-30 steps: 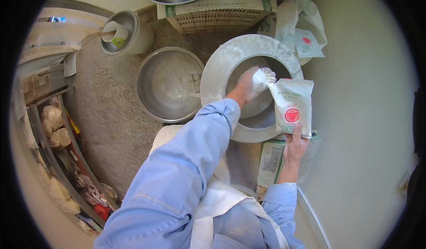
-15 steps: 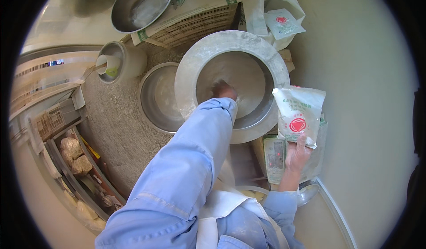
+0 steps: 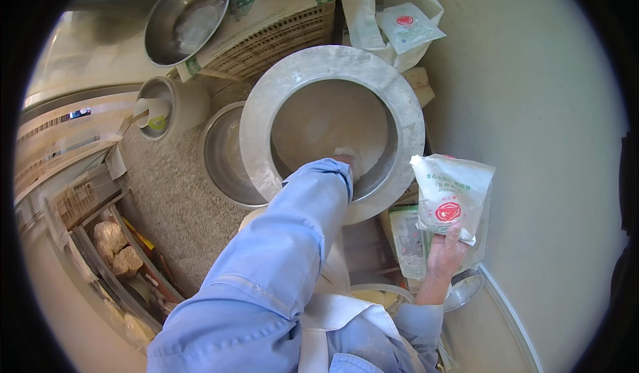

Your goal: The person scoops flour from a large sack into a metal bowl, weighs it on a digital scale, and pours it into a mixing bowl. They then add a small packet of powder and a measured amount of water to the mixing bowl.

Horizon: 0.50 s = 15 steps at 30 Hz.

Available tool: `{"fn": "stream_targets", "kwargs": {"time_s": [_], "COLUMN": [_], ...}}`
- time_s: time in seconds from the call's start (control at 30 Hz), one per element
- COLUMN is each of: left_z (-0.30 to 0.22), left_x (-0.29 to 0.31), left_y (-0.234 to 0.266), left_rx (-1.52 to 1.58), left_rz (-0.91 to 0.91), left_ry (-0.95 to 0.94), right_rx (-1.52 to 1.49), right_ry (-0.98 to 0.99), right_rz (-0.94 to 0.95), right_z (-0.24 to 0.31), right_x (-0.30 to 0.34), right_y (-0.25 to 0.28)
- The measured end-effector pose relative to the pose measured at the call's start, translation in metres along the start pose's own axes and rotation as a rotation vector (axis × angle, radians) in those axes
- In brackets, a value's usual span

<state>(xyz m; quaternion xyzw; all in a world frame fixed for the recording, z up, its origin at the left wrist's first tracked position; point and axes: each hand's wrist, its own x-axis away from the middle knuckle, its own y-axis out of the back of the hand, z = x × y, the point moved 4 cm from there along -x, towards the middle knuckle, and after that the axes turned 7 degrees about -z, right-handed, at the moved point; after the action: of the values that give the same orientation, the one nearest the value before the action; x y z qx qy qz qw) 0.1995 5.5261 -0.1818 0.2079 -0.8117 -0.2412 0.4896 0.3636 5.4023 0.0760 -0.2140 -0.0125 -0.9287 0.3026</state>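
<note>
My left arm reaches down into a large wide-rimmed metal basin (image 3: 406, 107), its floor covered with pale powder (image 3: 326, 117). Of my left hand (image 3: 344, 159) only a small part shows beyond the blue cuff, low inside the basin at its near side. Its fingers are hidden, so whether it holds anything does not show. My right hand (image 3: 447, 256) is closed on the lower edge of a white packet (image 3: 454, 190) with a red emblem and green print. The packet is upright, just right of the basin's rim, above a flat device like a scale (image 3: 407, 243).
Left of the basin sit a steel bowl (image 3: 216, 150) and a bucket (image 3: 190, 107) with a scoop in it. Behind stand a crate (image 3: 279, 43) and another steel bowl (image 3: 160, 33). A similar packet (image 3: 407, 30) lies on a white sack. A wall (image 3: 532, 173) bounds the right.
My left hand has moved towards the near side of the basin and shows less. The packet in my right hand has come slightly nearer to me. The whole view has shifted a little.
</note>
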Motion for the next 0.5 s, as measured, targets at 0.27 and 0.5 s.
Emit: {"fn": "stream_targets", "kwargs": {"time_s": [0.27,0.5], "left_z": [0.007,-0.001], "left_x": [0.0,0.053], "left_y": [0.069,0.12], "left_rx": [1.018,2.366], "left_rz": [-0.035,0.03], "left_ry": [0.138,0.03], "right_rx": [-0.056,0.046], "right_ry": [0.031,0.059], "right_rz": [0.09,0.165], "right_z": [0.015,0.035], "right_x": [0.008,0.018], "right_y": [-0.03,-0.061]}}
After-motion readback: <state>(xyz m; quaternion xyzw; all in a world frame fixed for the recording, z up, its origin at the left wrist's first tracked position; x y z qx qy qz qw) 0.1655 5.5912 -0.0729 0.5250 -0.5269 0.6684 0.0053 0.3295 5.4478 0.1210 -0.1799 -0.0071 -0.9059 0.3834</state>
